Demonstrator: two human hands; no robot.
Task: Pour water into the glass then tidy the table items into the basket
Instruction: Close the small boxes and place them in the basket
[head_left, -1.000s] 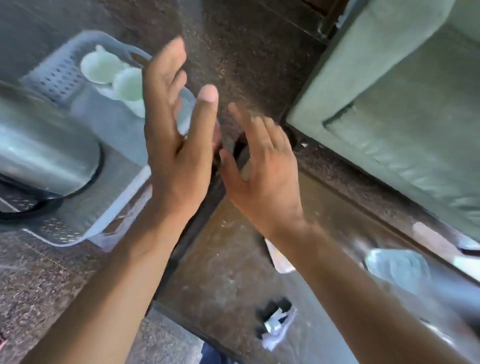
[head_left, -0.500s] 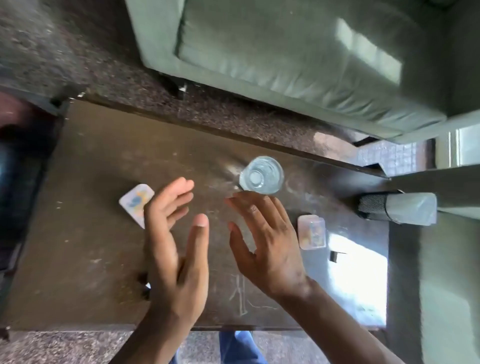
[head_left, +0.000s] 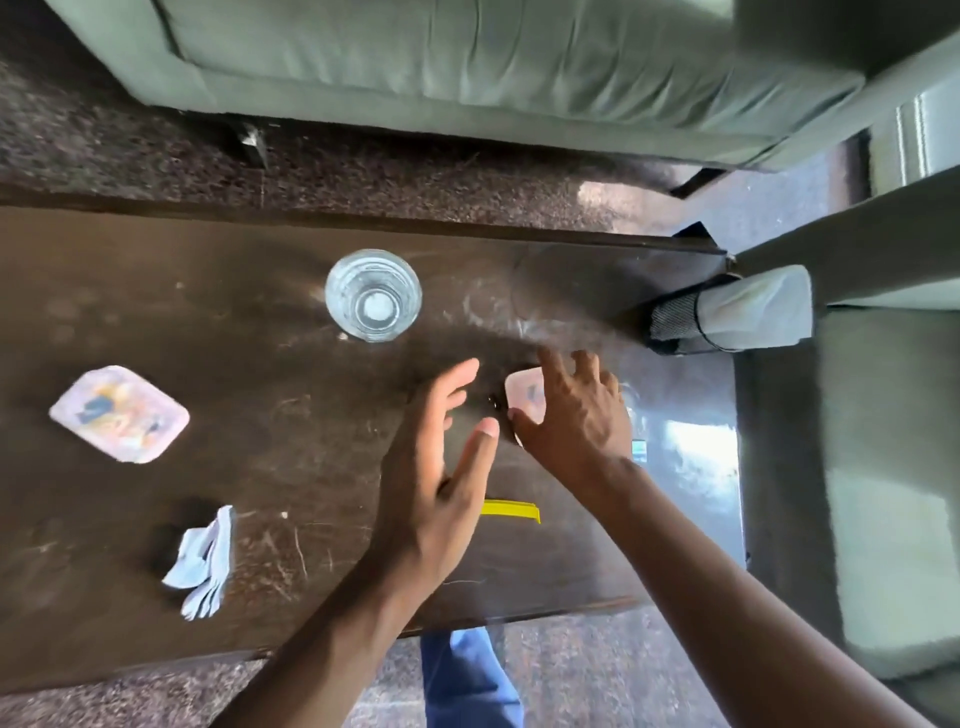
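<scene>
A clear glass (head_left: 373, 295) with water stands upright on the dark brown table (head_left: 234, 467), near its far edge. My right hand (head_left: 574, 418) is spread open over a small pink square coaster (head_left: 524, 397), fingertips at its edges, covering its right part. My left hand (head_left: 441, 467) hovers open just left of it, holding nothing. A second pink coaster (head_left: 119, 414) lies at the table's left. White plastic spoons (head_left: 203, 564) lie bundled at the front left. A yellow strip (head_left: 511, 509) lies between my wrists. The basket is out of view.
A green sofa (head_left: 467, 78) runs along the far side of the table. A black mesh holder with a grey cloth (head_left: 737, 312) lies at the table's right end. Speckled floor surrounds the table; my blue trouser leg (head_left: 467, 675) shows below the front edge.
The view swung from the basket and steel jug on the floor to the table. Both hands moved right and forward, the right one reaching onto the small coaster.
</scene>
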